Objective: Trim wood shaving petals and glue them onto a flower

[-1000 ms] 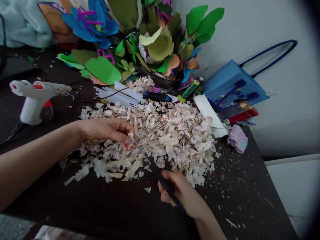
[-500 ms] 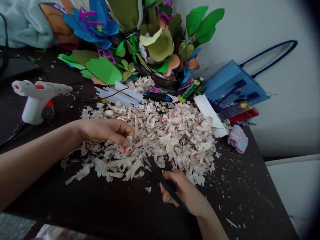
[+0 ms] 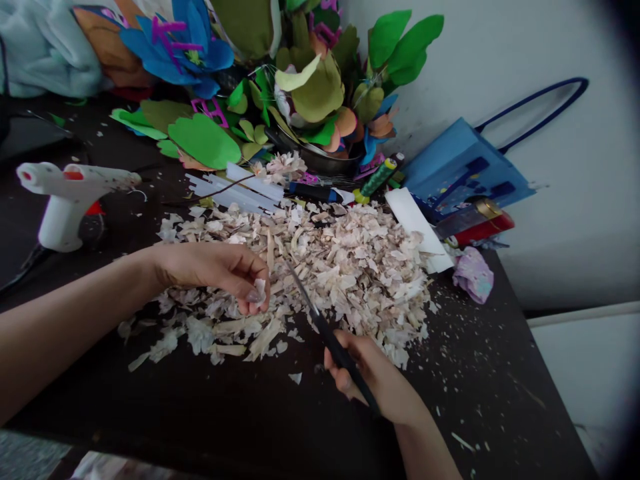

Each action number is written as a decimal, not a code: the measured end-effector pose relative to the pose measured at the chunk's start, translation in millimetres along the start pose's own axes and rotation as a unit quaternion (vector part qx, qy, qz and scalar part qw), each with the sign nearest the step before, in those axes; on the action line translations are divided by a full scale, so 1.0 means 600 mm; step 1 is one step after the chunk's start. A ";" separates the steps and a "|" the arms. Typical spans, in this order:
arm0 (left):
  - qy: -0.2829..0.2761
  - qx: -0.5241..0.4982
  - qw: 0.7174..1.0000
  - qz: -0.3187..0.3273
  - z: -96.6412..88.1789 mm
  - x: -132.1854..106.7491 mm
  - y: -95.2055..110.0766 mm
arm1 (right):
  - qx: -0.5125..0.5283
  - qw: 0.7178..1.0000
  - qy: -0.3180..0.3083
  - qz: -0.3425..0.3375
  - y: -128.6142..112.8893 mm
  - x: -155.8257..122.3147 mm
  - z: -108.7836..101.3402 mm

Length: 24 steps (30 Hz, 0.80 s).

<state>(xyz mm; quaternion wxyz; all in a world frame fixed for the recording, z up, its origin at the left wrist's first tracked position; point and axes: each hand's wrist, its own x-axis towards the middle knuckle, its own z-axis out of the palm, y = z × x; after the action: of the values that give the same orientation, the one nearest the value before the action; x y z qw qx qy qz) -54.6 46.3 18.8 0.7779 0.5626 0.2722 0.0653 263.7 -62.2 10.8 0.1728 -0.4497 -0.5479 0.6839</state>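
My left hand (image 3: 220, 270) is closed in a pinch above the pile, its thumb and fingertips holding a small pale, papery flake (image 3: 259, 292). Black-handled scissors (image 3: 345, 360), seen nearly edge-on, lie in my right hand (image 3: 367, 373), whose fingers are wrapped round the handles. Their thin metal blades point up and left, just right of the flake and apart from it. Beneath and behind both hands spreads a wide heap of dry whitish-pink papery flakes (image 3: 350, 267). One loose scrap (image 3: 295, 378) is on the dark table in front of the heap.
A white glue gun (image 3: 75, 200) stands at left. Behind the heap are translucent glue sticks (image 3: 245, 197), a twig with pale blossoms (image 3: 285, 167), green thread (image 3: 375, 179) and colourful felt flowers (image 3: 205, 140). At right sit a white strip (image 3: 417, 227), a blue bag (image 3: 465, 167) and crumpled lilac paper (image 3: 473, 275).
The scissors have drawn back from the flake, my right hand shifting slightly right, and more of the blades shows. My left hand keeps its pinch on the flake, almost in place.
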 end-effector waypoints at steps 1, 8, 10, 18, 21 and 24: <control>-0.008 -0.003 1.000 -0.005 0.007 0.003 -0.002 | 0.004 1.000 0.017 -0.016 -0.004 0.003 0.004; -0.049 -0.054 0.995 -0.061 0.084 0.033 -0.036 | 0.036 0.987 0.143 -0.061 -0.034 0.037 0.056; -0.045 -0.048 0.995 -0.072 0.099 0.037 -0.042 | 0.053 0.984 0.155 -0.071 -0.039 0.046 0.068; -0.062 0.013 0.995 -0.071 0.114 0.044 -0.042 | 0.057 0.982 0.167 -0.067 -0.045 0.056 0.092; -0.058 0.023 0.995 -0.072 0.118 0.046 -0.041 | 0.047 0.983 0.163 -0.066 -0.047 0.054 0.095; -0.058 0.029 0.995 -0.080 0.119 0.046 -0.041 | 0.036 0.984 0.157 -0.075 -0.048 0.051 0.095</control>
<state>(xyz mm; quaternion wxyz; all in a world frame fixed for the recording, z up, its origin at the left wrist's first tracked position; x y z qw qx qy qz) -0.9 -11.3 2.6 0.7788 0.5637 0.2724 -0.0382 193.8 -63.9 23.4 0.3235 -0.5029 -0.5210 0.6091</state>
